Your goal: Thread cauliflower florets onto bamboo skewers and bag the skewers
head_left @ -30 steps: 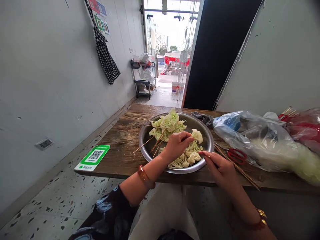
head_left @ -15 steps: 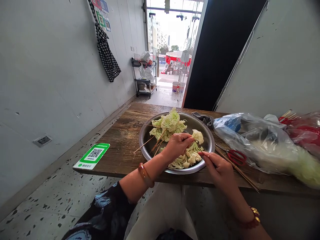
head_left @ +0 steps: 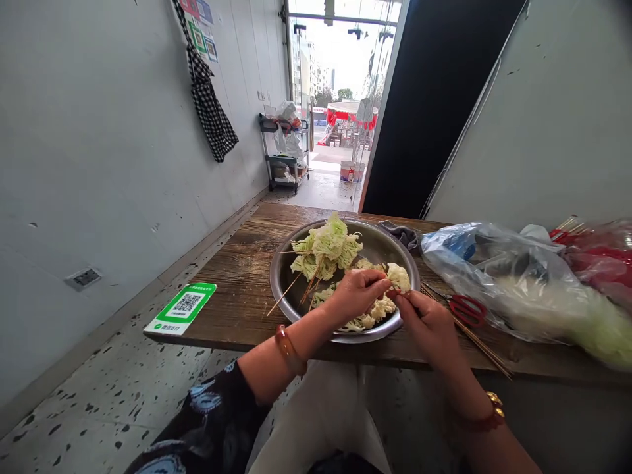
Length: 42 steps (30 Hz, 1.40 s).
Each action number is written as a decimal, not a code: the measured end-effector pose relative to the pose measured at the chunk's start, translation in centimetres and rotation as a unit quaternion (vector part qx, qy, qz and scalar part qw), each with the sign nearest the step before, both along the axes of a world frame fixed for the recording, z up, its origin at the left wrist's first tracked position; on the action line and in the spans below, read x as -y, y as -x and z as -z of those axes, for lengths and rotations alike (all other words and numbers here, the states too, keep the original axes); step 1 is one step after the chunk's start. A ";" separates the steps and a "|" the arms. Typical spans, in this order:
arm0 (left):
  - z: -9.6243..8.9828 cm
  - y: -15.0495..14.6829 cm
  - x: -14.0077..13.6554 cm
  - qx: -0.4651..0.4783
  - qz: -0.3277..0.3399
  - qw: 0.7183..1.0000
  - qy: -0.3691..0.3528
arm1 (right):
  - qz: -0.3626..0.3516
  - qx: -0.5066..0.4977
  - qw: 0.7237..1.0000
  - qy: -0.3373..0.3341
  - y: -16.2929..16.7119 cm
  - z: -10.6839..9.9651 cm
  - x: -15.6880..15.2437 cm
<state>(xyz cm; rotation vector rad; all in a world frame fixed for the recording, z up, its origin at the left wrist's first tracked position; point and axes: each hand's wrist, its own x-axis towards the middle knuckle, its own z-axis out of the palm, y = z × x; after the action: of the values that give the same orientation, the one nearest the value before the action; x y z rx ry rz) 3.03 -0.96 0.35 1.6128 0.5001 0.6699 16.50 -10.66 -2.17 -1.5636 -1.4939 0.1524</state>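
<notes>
My left hand (head_left: 359,293) is closed in a pinch on the stem of a pale cauliflower floret (head_left: 399,276), over the right side of a round metal basin (head_left: 277,276). Close against it, the fingertips of my right hand (head_left: 428,322) are pinched together at the stem; whatever they grip is hidden. Loose cauliflower pieces (head_left: 366,321) lie in the basin under my hands. Skewered cauliflower (head_left: 328,245) is heaped at the basin's back left, its thin sticks (head_left: 286,294) reaching over the rim.
Thin wooden skewers (head_left: 484,342) and red-handled scissors (head_left: 467,309) lie right of the basin. Farther right are clear plastic bags (head_left: 533,283). A grey cloth (head_left: 402,234) lies behind the basin, and a green QR-code card (head_left: 182,308) sits on the wooden table's (head_left: 237,283) left end.
My left hand has moved slightly down and right with the floret, and my right hand slightly up and left, so their fingertips now meet. The basin has shifted slightly left.
</notes>
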 end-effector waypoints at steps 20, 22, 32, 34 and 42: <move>-0.1 -0.2 -1.1 0.089 -0.020 0.993 0.068 | 0.011 -0.094 0.993 -0.068 1.7 0.7 -0.7; -0.1 -0.2 -1.1 0.081 -0.016 0.995 0.064 | 0.021 -0.089 0.993 -0.071 1.9 0.7 -0.9; 0.2 -0.8 -1.0 0.028 -0.018 0.999 0.015 | 0.051 -0.076 0.995 -0.048 0.9 0.5 -1.1; 0.2 -0.9 -1.4 0.014 -0.045 0.999 -0.002 | 0.079 -0.083 0.992 -0.057 0.5 0.7 -1.0; 1.4 0.0 -3.6 -0.150 -0.093 0.960 -0.215 | 0.082 -0.055 0.992 -0.078 -0.6 2.6 -1.5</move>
<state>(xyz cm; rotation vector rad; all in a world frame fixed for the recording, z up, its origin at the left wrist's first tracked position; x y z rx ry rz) 3.03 2.65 -1.07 2.1136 0.7752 0.7105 17.13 -9.21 -4.76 -1.5179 -1.2564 0.0252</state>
